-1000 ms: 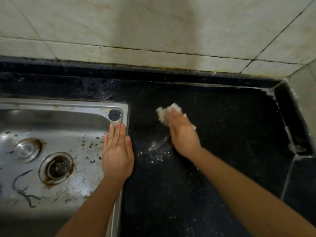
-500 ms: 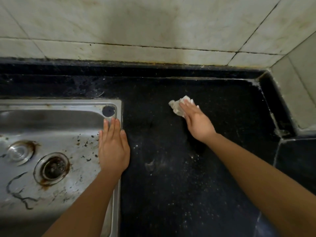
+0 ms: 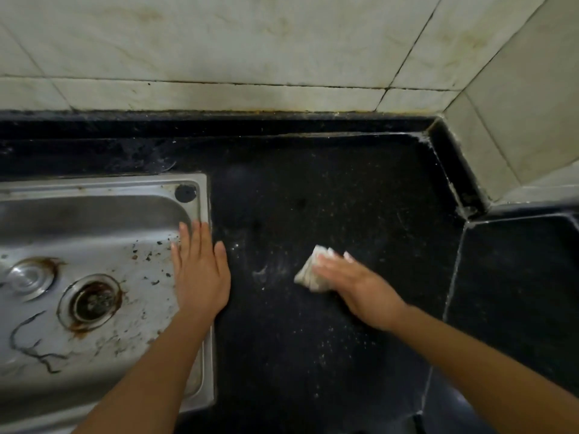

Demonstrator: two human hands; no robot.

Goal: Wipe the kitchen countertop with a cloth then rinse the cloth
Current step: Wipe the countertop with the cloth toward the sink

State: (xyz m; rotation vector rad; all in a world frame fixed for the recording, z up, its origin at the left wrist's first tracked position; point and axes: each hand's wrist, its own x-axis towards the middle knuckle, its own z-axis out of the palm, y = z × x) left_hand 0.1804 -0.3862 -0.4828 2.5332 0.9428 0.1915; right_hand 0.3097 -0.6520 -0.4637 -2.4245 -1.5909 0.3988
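A small crumpled white cloth lies on the black speckled countertop. My right hand presses down on it with fingers stretched flat over the cloth; the hand is motion-blurred. My left hand rests flat, fingers straight, on the right rim of the steel sink. White specks and a smear lie on the counter between my two hands.
The sink basin is stained, with a rusty drain, a second round fitting and dark debris. A tiled wall runs along the back and angles in at the right. A lower black surface adjoins at right.
My right hand has slid the cloth back toward me and slightly left, from far on the counter to its middle. My left hand has stayed on the sink rim.
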